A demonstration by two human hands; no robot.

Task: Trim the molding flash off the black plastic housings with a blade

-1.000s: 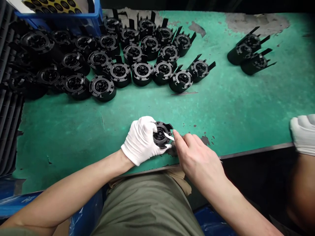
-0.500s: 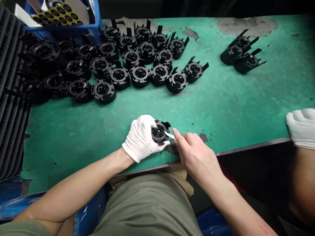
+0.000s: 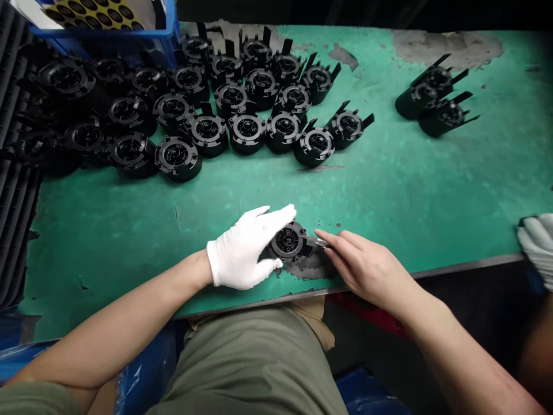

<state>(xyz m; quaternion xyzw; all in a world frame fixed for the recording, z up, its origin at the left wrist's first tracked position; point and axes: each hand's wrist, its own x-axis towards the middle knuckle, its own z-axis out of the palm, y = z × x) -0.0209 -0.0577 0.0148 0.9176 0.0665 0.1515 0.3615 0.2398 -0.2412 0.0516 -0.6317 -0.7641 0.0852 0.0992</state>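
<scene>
A round black plastic housing (image 3: 287,241) lies near the front edge of the green table, its ribbed face up and a tab pointing right. Around its left side is my left hand (image 3: 242,248) in a white glove, fingers stretched out and thumb apart, close against the rim. Whether the fingers press on it I cannot tell. My bare right hand (image 3: 365,259), just right of the housing, pinches a small thin metal blade (image 3: 320,242) between thumb and fingers. The blade points left at the housing's rim; most of it is hidden in the hand.
Many similar black housings (image 3: 247,128) stand grouped at the back left, with several more (image 3: 447,115) at the back right. A blue bin (image 3: 129,43) holds a sheet of round black stickers (image 3: 97,14). At the right edge is another person's gloved hand (image 3: 538,242).
My left fingers have loosened from the housing and straightened. The housing has turned, its tab now at lower right. My right hand has drawn the blade back from the housing's face.
</scene>
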